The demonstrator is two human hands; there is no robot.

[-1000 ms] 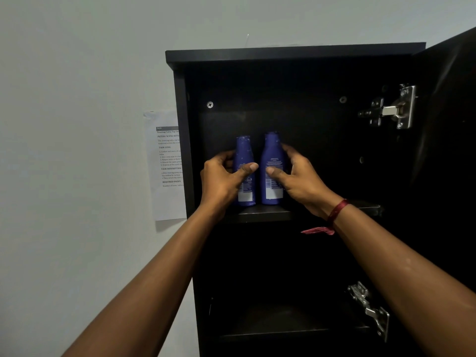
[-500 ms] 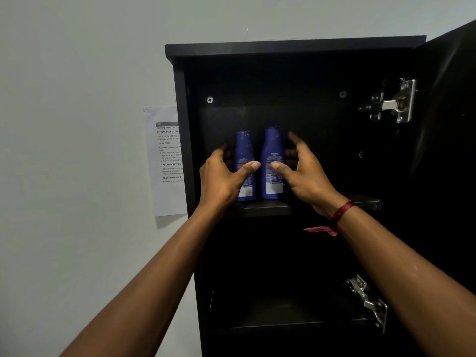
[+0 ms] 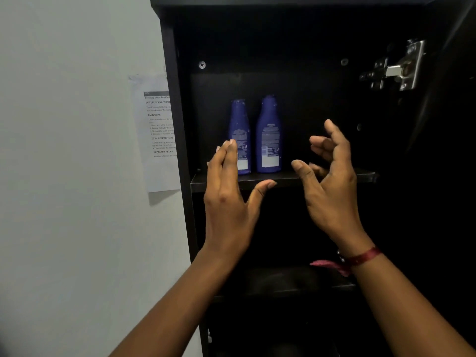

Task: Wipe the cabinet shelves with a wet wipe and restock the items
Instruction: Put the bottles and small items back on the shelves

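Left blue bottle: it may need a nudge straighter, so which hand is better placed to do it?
Probably left. The left hand is open with fingertips in front of the left blue bottle; the right hand is open beyond the other bottle.

Both forearms are bare down to the bottom edge of view. The left hand (image 3: 226,202) and right hand (image 3: 332,191) are bare too. Round the right wrist sits a thin dark-red fabric wristband (image 3: 363,257), its frayed pinkish-red loose tail (image 3: 325,265) sticking out sideways.
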